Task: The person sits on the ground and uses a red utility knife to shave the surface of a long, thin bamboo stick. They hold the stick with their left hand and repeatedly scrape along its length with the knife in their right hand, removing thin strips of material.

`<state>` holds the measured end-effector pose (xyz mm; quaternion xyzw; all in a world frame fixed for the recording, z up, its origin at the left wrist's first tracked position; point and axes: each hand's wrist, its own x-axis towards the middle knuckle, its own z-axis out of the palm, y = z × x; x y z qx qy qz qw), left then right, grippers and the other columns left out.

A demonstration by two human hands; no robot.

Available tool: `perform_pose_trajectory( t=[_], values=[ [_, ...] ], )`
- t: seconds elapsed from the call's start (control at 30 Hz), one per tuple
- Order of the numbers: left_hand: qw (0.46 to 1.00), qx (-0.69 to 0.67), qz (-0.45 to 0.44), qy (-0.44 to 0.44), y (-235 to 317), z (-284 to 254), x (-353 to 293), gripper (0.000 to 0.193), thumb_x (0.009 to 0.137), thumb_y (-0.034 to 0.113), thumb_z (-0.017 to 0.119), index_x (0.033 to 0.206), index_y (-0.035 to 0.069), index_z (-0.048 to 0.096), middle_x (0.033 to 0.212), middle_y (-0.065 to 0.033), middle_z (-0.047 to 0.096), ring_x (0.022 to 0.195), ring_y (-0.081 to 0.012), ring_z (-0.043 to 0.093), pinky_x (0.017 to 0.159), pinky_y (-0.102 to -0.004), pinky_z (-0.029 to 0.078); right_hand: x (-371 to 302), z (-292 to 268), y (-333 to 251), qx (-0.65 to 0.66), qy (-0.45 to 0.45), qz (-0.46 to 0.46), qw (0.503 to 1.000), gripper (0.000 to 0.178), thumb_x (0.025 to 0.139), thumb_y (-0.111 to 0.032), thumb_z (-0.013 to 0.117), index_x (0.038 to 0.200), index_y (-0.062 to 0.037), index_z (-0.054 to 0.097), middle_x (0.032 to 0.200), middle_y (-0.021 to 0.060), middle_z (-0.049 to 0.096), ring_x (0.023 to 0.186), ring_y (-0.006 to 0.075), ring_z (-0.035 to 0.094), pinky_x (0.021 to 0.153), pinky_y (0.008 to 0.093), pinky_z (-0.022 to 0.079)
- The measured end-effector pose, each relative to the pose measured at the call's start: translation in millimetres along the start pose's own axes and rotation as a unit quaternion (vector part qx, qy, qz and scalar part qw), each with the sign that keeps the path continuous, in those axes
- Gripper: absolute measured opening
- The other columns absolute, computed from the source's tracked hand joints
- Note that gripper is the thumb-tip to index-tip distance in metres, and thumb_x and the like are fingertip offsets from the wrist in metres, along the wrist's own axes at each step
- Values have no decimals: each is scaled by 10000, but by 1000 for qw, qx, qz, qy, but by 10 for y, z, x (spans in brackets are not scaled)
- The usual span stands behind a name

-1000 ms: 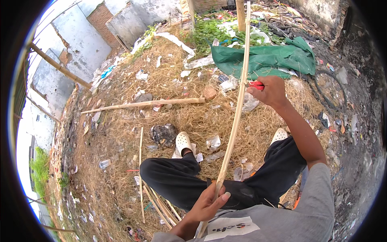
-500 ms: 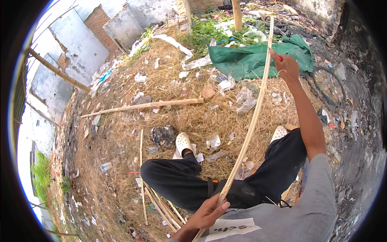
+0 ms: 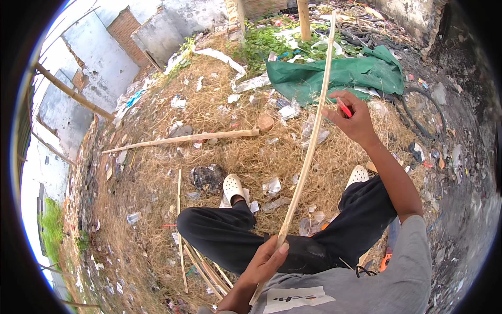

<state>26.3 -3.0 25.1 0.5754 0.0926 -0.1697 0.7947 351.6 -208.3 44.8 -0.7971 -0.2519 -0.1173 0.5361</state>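
A long pale bamboo strip (image 3: pixel 308 157) slants up and away from my lap, slightly bowed. Near its close end my left hand (image 3: pixel 265 261) is wrapped round it, thumb on top. Farther up, my right hand (image 3: pixel 357 123) is closed on a small red-handled tool (image 3: pixel 344 108). The tool's working end is too thin to make out against the grass. My right thumb is at the strip's right edge; whether it touches cannot be told. Beside my left leg lie several more bamboo strips (image 3: pixel 209 272), partly hidden by my knee and arm.
A bamboo pole (image 3: pixel 204 136) lies across the dry grass, with a blackened lump (image 3: pixel 207 178) nearer my left foot. Beyond my right hand spreads a green tarp (image 3: pixel 361 78), near an upright post (image 3: pixel 304 21). An orange-handled object (image 3: pixel 386 261) lies by my right hip. Litter is scattered around.
My right hand has come down along the strip toward me, the red-handled tool still in it. The strip's far end has swung left; my left hand keeps its hold.
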Motion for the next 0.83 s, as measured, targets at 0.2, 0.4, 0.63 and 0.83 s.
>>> perform_pose_trajectory(
  t=[0.2, 0.4, 0.63, 0.83],
  values=[
    [985, 153, 49, 58, -107, 68, 59, 268, 1019, 286, 538, 879, 68, 468, 693, 49, 399, 619, -46, 341, 540, -241, 301, -70, 250, 146, 25, 38, 53, 998, 246, 847, -219, 775, 986, -26, 714, 739, -35, 612, 625, 30, 465, 559, 215, 395],
    [979, 179, 61, 81, -72, 147, 83, 299, 1022, 295, 533, 848, 65, 456, 677, 40, 418, 615, -60, 367, 542, -253, 322, -53, 399, 263, -19, 77, -51, 996, 205, 831, -117, 709, 1003, -11, 675, 805, 107, 660, 694, 198, 620, 642, 323, 471],
    [997, 55, 4, 59, -231, 64, -9, 317, 1033, 314, 495, 1135, 15, 520, 690, 80, 414, 576, -2, 349, 500, -192, 276, 583, -105, 728, 17, 255, 134, 957, 143, 843, -133, 692, 866, 4, 659, 666, 113, 615, 615, 229, 606, 608, 347, 459],
    [997, 2, 21, 68, -406, -25, -58, 328, 1029, 336, 506, 1133, 25, 510, 662, 80, 390, 547, -7, 338, 480, -198, 269, 421, -762, 1659, -361, -49, 193, 911, 316, 840, -320, 741, 973, -35, 708, 892, 132, 697, 810, 232, 655, 776, 373, 493]
  ],
)
